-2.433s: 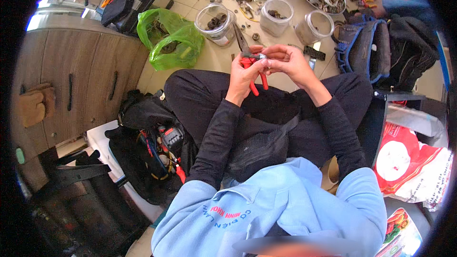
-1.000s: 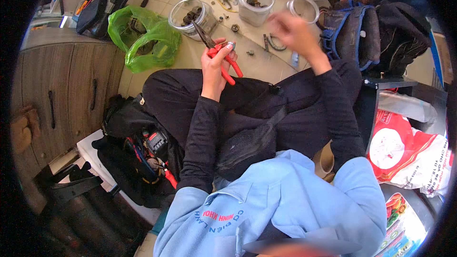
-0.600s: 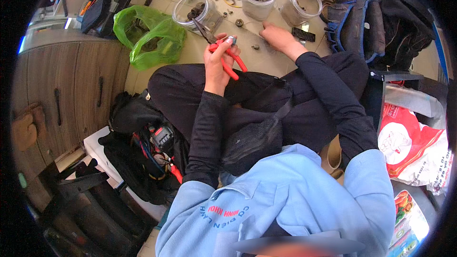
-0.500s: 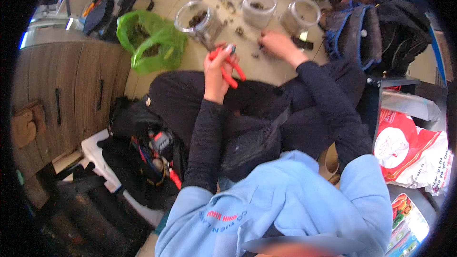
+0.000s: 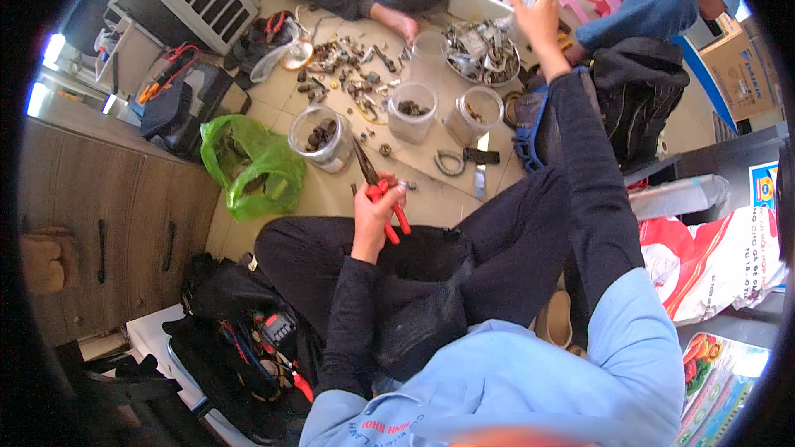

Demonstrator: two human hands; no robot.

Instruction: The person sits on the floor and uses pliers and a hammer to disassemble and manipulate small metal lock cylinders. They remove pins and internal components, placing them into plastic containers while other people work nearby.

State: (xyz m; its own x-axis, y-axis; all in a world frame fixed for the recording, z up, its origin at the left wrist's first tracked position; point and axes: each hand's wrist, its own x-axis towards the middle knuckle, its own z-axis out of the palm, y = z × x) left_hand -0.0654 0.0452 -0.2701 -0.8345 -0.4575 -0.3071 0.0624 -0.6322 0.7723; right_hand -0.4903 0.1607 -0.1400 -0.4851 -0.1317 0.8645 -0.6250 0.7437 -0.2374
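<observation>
My left hand point(image 5: 373, 219) is closed round red-handled pliers point(image 5: 367, 167), their long dark jaws pointing away from me beside a clear round tub point(image 5: 341, 153) of dark metal pieces. A small shiny piece shows at its fingertips, too small to name. Stretched far forward, my right hand point(image 5: 542, 25) grips the near right rim of a white plastic box point(image 5: 468, 5) with a few dark parts in it. Below that hand lies a heap of metal fittings in a bowl point(image 5: 482, 58). Two more clear tubs point(image 5: 411, 126) point(image 5: 476, 128) hold small pieces.
Loose metal parts point(image 5: 348, 74) litter the tiles. A green plastic bag point(image 5: 248, 174) stands left of the tubs. A grey cable loop point(image 5: 450, 163) and a small black item point(image 5: 482, 156) lie at the right. Two other people sit opposite; a black backpack point(image 5: 642, 91) is at right.
My right hand has left the floor near the tubs and reached far forward to the white box. The view has tilted up, showing the people opposite. My left hand keeps the pliers.
</observation>
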